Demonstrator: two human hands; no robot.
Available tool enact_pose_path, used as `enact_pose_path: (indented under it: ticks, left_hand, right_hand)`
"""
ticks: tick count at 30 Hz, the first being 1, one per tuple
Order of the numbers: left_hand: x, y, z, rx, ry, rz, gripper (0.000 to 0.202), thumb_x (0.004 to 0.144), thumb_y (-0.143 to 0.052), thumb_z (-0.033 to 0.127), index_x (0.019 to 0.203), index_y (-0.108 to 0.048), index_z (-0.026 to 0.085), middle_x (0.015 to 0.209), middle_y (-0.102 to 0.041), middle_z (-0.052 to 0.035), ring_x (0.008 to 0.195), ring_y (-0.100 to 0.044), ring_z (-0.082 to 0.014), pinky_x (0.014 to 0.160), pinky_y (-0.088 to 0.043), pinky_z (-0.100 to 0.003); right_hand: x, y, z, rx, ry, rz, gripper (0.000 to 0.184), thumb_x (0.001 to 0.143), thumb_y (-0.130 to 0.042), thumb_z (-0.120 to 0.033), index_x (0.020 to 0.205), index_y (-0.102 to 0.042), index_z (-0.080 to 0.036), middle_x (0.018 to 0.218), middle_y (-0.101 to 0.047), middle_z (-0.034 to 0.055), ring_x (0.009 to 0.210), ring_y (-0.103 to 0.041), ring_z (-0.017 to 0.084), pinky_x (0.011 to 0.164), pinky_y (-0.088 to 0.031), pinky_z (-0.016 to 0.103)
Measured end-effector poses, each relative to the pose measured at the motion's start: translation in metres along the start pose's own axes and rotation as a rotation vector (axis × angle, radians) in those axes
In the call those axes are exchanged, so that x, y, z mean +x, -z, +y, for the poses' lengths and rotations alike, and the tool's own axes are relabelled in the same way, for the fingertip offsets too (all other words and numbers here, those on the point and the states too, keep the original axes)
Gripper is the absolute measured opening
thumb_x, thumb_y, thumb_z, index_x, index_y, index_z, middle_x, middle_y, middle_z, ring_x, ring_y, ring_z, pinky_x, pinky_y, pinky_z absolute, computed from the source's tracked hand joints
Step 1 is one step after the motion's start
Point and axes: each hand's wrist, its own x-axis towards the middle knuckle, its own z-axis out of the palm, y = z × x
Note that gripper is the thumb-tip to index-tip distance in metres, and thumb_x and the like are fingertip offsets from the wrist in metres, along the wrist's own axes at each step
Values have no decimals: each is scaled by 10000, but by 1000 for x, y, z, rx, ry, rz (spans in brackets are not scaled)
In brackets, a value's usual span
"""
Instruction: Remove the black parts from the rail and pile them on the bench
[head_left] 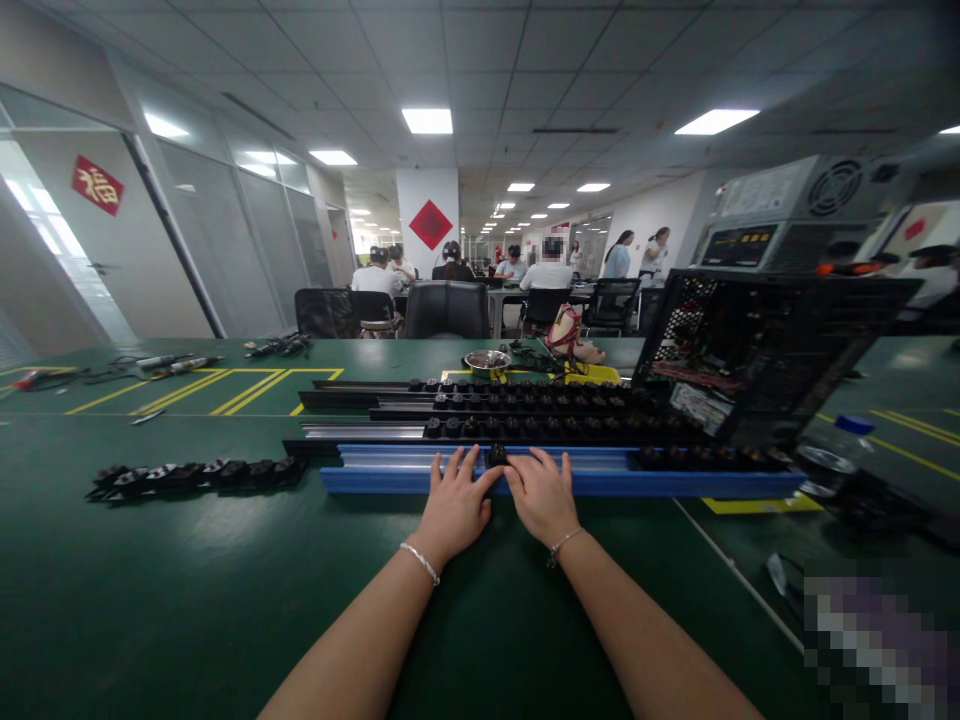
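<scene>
A long blue rail (420, 482) with a channel along it lies across the green table in front of me. In its channel, between my hands, sits a small black socket-like module (496, 456). My left hand (455, 503) rests on the rail with fingers spread, its thumb reaching towards the module. My right hand (541, 492) lies on the rail at the other side, fingers stretched out, thumb close to the module. Whether the thumbs press on it I cannot tell. Several similar black modules (709, 457) fill the rail's right end.
Behind are black rails (352, 432) with rows of modules. A strip of loose modules (199, 478) lies left. At right stand an open computer case (780, 350) and a blue-capped bottle (832, 455). A metal bowl (487, 361) sits farther back; people sit beyond.
</scene>
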Motion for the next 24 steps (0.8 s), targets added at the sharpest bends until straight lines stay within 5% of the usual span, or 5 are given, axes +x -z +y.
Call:
enact_pose_path:
  ticks: [24]
  left_hand:
    - [2,-3,6,42,29,-8,469,784,-529,325,1249,-463,321,1422,-365,-81,1298,-300,-310,1060,-169,-558]
  right_hand:
    - [3,-2,-8,-4,-8,-57,392,922,-284,-446,1106,-586,-278,1194,-604,14,1264,-349,245,1054,-72,592]
